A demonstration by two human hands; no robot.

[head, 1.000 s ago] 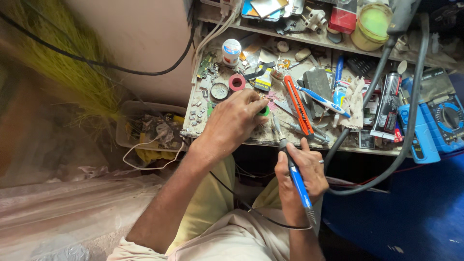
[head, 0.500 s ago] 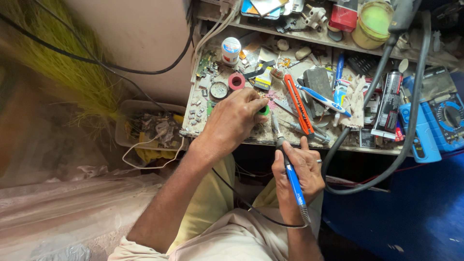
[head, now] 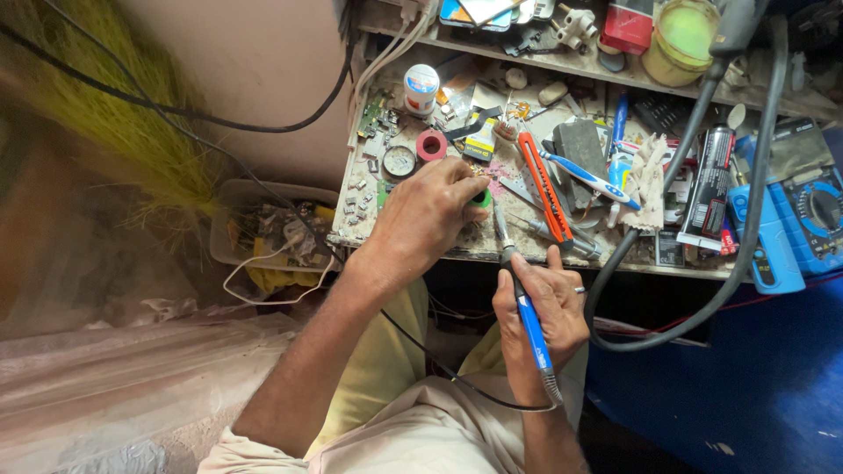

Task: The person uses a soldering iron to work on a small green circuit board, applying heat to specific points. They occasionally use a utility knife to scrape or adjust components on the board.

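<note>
Hardly anything is shifting since half a second back: both hands are staying put, and the iron's tip is maybe edging a touch closer to the work.

Nearest the camera, the right hand [head: 537,312] is gripping a blue soldering iron [head: 527,320] like a pen, cord trailing off toward the lap, metal tip pointing up at the bench edge. Just past it, the left hand [head: 428,215] is curling over a small green part [head: 479,198], pinching it down on the workbench [head: 457,246]; I can't make out exactly what the part is, since the fingers are covering most of it.

Looks to me like he's lining up a solder joint, with the tip near the part but not clearly touching. Next move, I'd say, is needing a steady pinch and a careful last nudge of the tip.

Further back, an orange knife [head: 544,186], red tape roll [head: 430,145] and white jar [head: 421,88] are sitting among the clutter, with a blue multimeter [head: 812,215] off right.
</note>
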